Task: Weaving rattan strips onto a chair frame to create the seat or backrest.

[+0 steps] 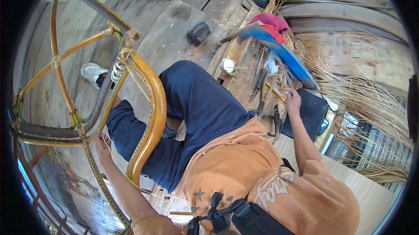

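A rattan furniture frame [150,143] of bent, glossy poles stands at my left, with lashed joints and rows of small holes along some rails. My left hand [103,147] is closed at its lower rail, fingers partly hidden behind the pole. A thin strand runs beside that hand. To my right, my right hand [293,100] hovers over the tools with its fingers pinched together; what they hold, if anything, is too small to make out. Close to its fingertips lies a thin yellow stick [276,92]. Pliers [277,120] and a dark-handled pointed tool [260,80] rest near it.
Bundles of thin cane strands [362,97] spread along the right. A blue board [286,54] leans by a wooden block, and a black flat case [309,113] lies by my right forearm. A dark block [198,33] sits on the plank floor [170,19]. A white cord coil [117,72] hangs on the frame.
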{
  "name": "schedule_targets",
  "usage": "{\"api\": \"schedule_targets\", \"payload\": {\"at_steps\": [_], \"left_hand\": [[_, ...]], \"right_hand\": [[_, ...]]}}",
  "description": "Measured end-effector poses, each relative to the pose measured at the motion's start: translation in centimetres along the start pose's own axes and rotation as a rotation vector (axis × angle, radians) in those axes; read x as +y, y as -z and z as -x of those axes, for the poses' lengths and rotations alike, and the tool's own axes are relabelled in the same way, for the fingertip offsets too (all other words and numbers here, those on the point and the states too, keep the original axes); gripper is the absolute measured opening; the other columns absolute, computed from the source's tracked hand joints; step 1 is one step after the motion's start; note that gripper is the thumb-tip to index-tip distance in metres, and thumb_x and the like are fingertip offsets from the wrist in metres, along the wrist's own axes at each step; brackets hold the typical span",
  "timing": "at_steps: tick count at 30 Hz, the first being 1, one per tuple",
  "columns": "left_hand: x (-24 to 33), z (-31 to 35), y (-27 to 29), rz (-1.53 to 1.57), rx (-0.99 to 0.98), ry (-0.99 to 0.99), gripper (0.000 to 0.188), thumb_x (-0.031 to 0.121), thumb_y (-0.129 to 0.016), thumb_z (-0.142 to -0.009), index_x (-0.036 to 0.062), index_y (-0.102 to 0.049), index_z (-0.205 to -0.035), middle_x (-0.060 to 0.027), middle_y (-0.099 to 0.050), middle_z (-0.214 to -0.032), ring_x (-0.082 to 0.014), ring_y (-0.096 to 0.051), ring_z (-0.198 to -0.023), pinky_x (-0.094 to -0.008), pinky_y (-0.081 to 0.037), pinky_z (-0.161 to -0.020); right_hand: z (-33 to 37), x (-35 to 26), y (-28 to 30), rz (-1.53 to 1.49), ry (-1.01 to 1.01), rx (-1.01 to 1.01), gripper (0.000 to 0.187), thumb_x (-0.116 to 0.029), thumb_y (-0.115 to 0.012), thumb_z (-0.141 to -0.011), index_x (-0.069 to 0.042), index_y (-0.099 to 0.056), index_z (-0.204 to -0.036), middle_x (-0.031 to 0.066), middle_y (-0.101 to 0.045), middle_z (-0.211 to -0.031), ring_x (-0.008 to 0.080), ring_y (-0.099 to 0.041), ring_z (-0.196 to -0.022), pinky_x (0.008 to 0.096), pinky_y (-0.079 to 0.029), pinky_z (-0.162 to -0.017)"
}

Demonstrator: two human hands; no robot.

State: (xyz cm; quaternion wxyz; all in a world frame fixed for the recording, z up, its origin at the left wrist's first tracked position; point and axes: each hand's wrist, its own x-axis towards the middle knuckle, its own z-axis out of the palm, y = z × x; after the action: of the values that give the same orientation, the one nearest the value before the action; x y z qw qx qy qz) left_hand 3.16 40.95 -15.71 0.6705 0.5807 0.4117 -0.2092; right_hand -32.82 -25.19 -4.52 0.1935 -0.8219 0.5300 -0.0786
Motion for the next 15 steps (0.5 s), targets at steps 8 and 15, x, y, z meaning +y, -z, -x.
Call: {"api": "schedule_targets", "payload": {"at_steps": [8,15], "left_hand": [[0.0,0.2,-0.1,-0.025,-0.010,-0.033,0.017,0.025,-0.051,-0.087,0.0127,-0.050,-0.075,0.0025,-0.048,-0.060,-0.0085,-0.048,-0.049,-0.0207,-0.038,-0.040],[-0.2,0.0,-0.8,-0.024,-0.019,-0.024,0.017,0.025,-0.050,-0.086,0.0127,-0.050,-0.074,0.0028,-0.048,-0.060,-0.0088,-0.049,-0.049,-0.0208,-0.039,-0.040]], "right_hand": [[-2.7,-0.8,-2.1,-0.053,-0.033,0.096,0.016,-0.014,-0.059,-0.079,-0.002,-0.062,-0.089,0.0153,-0.062,-0.084,0.0265,-0.060,-0.080,0.0335,-0.045,-0.073],[-5.2,-0.6,-3.2,0.119,0.027,0.136,0.018,-0.011,-0.062,-0.079,-0.002,-0.061,-0.095,0.0105,-0.063,-0.074,0.0212,-0.060,-0.067,0.0320,-0.046,-0.066]]}}
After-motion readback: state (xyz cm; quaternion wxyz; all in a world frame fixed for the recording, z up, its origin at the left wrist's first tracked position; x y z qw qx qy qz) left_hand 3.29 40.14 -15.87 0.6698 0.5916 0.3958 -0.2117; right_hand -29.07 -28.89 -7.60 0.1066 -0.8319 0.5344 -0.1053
